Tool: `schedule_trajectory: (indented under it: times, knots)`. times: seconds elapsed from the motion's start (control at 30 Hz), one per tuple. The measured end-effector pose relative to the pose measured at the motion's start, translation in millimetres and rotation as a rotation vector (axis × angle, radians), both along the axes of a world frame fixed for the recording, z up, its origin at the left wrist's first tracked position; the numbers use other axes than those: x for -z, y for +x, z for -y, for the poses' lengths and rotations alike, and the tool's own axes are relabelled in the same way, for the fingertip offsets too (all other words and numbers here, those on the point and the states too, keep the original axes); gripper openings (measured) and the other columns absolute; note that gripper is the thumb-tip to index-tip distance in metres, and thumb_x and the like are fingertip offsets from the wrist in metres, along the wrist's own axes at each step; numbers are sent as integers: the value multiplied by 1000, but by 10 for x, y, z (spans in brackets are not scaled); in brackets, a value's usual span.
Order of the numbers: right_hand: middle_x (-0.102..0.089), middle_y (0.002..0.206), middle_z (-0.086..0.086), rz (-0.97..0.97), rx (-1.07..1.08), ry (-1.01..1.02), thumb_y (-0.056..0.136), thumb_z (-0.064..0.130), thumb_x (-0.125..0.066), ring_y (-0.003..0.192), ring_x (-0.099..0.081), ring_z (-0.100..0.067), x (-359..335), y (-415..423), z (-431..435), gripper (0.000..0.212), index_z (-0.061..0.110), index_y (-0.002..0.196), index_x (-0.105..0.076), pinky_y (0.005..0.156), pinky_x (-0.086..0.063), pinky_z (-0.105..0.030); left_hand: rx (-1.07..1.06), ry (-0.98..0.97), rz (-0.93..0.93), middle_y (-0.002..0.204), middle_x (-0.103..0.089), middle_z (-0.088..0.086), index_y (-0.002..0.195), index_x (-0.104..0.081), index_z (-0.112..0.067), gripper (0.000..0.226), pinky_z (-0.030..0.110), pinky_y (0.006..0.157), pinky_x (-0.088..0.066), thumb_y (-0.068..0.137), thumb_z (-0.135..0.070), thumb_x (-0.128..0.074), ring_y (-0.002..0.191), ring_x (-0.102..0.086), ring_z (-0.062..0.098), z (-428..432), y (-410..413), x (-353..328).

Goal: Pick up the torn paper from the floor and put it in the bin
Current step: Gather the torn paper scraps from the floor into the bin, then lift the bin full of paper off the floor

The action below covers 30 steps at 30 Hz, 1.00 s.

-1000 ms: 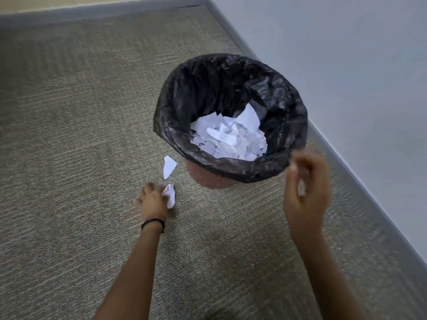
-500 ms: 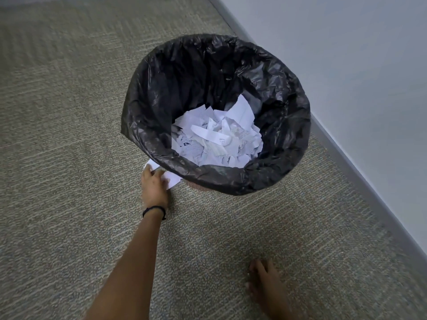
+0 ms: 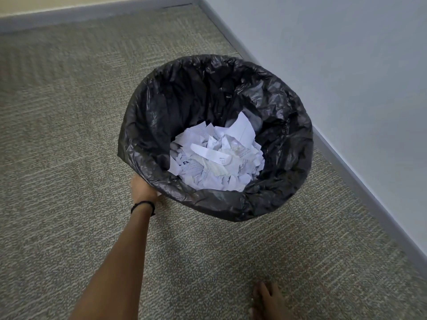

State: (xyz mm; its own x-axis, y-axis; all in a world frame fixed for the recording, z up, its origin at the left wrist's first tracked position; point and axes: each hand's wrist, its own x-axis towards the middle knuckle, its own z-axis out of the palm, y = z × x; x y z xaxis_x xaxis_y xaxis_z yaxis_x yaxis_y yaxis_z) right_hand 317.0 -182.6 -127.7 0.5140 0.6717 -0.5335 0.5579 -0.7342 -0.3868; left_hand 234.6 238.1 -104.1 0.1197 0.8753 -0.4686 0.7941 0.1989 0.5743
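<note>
The bin (image 3: 288,199) stands on the carpet near the wall, lined with a black bag and holding a heap of torn paper (image 3: 217,158). My left hand (image 3: 142,188) reaches down to the floor at the bin's near-left side, its fingers hidden under the bag's rim. A white sliver of torn paper (image 3: 159,194) shows at the edge of that hand. My right hand (image 3: 265,301) rests low on the carpet at the frame's bottom edge, fingers spread and holding nothing.
A pale wall (image 3: 346,65) with a grey skirting board (image 3: 360,181) runs diagonally right behind the bin. Grey-brown carpet (image 3: 69,135) stretches to the left and toward me. No loose scraps show on the visible floor.
My right hand dropped from near the bin's rim to the carpet. My left hand moved forward from one scrap to the second, slipping under the bin's rim. The view shifted over the bin.
</note>
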Motion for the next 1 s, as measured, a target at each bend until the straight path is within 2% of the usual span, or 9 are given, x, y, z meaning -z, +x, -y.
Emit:
schedule_trajectory:
  times: [0.23, 0.4, 0.53, 0.6, 0.63, 0.7, 0.77, 0.87, 1.0]
  knots:
    - [-28, 65, 13, 63, -51, 33, 8, 53, -77, 44, -30, 8, 61, 37, 51, 88, 30, 85, -40, 46, -28, 2, -18, 202, 183, 87, -61, 34, 82, -62, 13, 22, 41, 73, -43, 82, -9, -59, 85, -60, 36, 305, -63, -489]
    - [-57, 60, -6, -47, -7, -88, 15, 56, -76, 46, -63, -17, -95, 36, -35, 82, 21, 88, -62, 54, -43, -4, -315, 250, 426, 77, -64, 18, 79, -64, -1, 14, 44, 67, -49, 83, -14, -67, 70, -59, 30, 352, -267, -748]
    - [-40, 58, 7, 68, 1, -36, 8, 60, -75, 38, -37, -4, -91, -20, -56, 91, 29, 89, -46, 51, -22, 4, -446, 340, 708, 70, -57, 2, 86, -62, -6, 12, 26, 53, -47, 85, -17, -67, 59, -49, 10, 273, -301, -1403]
    - [-32, 71, 8, -119, 95, -39, 35, 42, -86, 55, -38, -3, -333, -49, -96, 68, 34, 94, -52, 58, -28, 4, -431, 411, 792, 71, -58, -2, 86, -62, -10, 10, 16, 48, -46, 86, -19, -66, 59, -51, 7, 262, -271, -1798]
    - [-34, 75, 6, -108, 108, 22, 60, 28, -81, 64, -44, -5, -455, -79, -168, 42, 45, 91, -58, 65, -33, 1, -420, 442, 822, 71, -59, -4, 83, -63, -15, 7, 15, 49, -46, 86, -20, -67, 59, -52, 6, 257, -259, -1974]
    - [-45, 87, 2, -112, 315, 122, 83, 12, -59, 87, -56, -17, -621, -137, -264, 51, 62, 83, -53, 82, -44, -14, -410, 499, 866, 71, -58, -6, 77, -61, -25, 11, 17, 53, -47, 85, -21, -67, 62, -52, 5, 256, -238, -2337]
    - [-55, 95, -13, -66, 530, 308, 86, 14, -49, 96, -57, -33, -953, -141, -488, 23, 33, 92, -61, 85, -48, -33, -349, 560, 903, 70, -56, -8, 76, -60, -23, 12, 18, 55, -45, 86, -21, -66, 63, -50, 3, 256, -205, -2630]
    - [-56, 86, -7, -1, 871, 773, 98, 29, -40, 77, -56, -23, -1711, 78, -921, 23, 12, 94, -55, 66, -45, -25, -63, 586, 830, 71, -54, -9, 80, -61, -17, 15, 23, 61, -39, 92, -25, -57, 64, -46, 2, 333, -66, -2865]
    - [-59, 114, 1, -149, 784, 947, 99, 35, -34, 91, -59, -17, -2641, 428, -1408, 37, 22, 132, -45, 78, -52, -33, 152, 447, 657, 143, -45, 2, 137, -43, -25, 45, 37, 111, -30, 100, -45, -26, 134, -38, 15, 519, 103, -2823]
